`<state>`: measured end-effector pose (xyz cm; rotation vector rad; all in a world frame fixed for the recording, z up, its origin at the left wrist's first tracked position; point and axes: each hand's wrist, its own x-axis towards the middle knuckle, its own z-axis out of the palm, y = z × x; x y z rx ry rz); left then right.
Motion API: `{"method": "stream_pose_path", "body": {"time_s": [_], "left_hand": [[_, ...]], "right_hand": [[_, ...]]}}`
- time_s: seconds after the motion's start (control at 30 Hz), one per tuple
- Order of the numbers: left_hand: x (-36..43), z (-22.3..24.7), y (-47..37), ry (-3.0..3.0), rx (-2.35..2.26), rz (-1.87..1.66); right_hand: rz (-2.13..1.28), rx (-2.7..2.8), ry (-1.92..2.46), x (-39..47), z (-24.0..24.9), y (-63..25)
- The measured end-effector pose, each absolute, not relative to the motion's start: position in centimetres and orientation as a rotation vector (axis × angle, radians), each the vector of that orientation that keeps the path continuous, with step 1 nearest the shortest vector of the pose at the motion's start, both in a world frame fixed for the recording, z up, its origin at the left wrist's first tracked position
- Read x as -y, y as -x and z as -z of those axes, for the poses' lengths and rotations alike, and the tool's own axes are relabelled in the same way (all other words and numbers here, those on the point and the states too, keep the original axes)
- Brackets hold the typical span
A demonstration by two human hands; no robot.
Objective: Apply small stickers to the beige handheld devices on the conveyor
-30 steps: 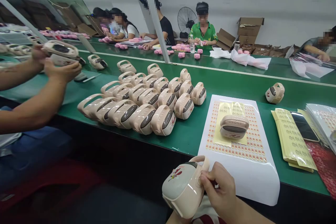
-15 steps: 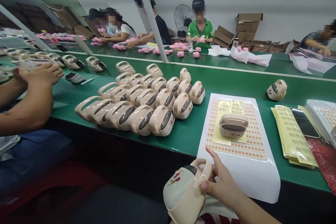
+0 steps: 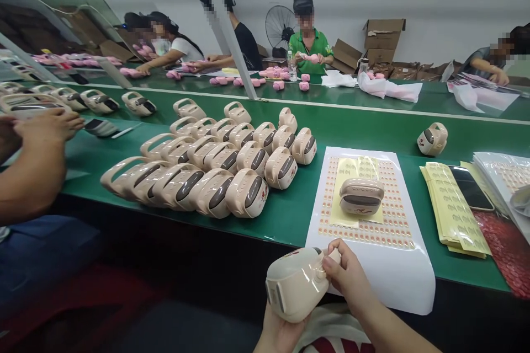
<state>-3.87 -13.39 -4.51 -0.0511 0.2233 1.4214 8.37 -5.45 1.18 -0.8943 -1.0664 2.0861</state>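
Observation:
I hold a cream plastic device with a carry handle [image 3: 296,287] just in front of the table edge. My left hand [image 3: 284,328] cups it from below, partly hidden by its body. My right hand [image 3: 350,273] is closed on the handle side, thumb and fingers pinching it. The device is tilted, with a dark slot showing on its lower face and a bit of red print on top. Beyond my hands, a similar device [image 3: 361,197] stands on yellow sticker sheets [image 3: 337,215], which lie on a white sheet of small orange stickers [image 3: 368,278].
Several rows of like devices [image 3: 247,193] cover the green table [image 3: 285,220] to the left. One more [image 3: 432,139] stands at the back right. Yellow sticker strips [image 3: 451,209] and a phone [image 3: 472,188] lie right. A co-worker's arm [image 3: 37,160] is at far left; other people sit opposite.
The device in my hands has been turned, so its slotted face now shows. My left hand has come into view under it, and my right fingers have closed in on the handle.

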Motion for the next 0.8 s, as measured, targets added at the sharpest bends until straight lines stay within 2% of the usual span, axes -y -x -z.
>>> {"method": "stream_pose_path", "body": {"time_s": [0.27,0.67,0.73,0.8], "left_hand": [[12.5,3.9,2.9,-0.196,0.007,-1.540],[12.1,2.6,2.8,-0.200,-0.061,-1.523],[12.1,2.3,2.7,-0.217,-0.054,-1.548],[12.1,2.0,2.7,-0.217,-0.054,-1.553]], "right_hand": [[-1.960,1.295,0.949,5.8,-1.5,-8.6],[-1.918,1.548,1.116,5.4,-2.7,-9.7],[-1.785,1.692,1.170,5.4,-2.7,-9.8],[-1.440,1.912,1.187,5.4,-2.8,-10.1]]}}
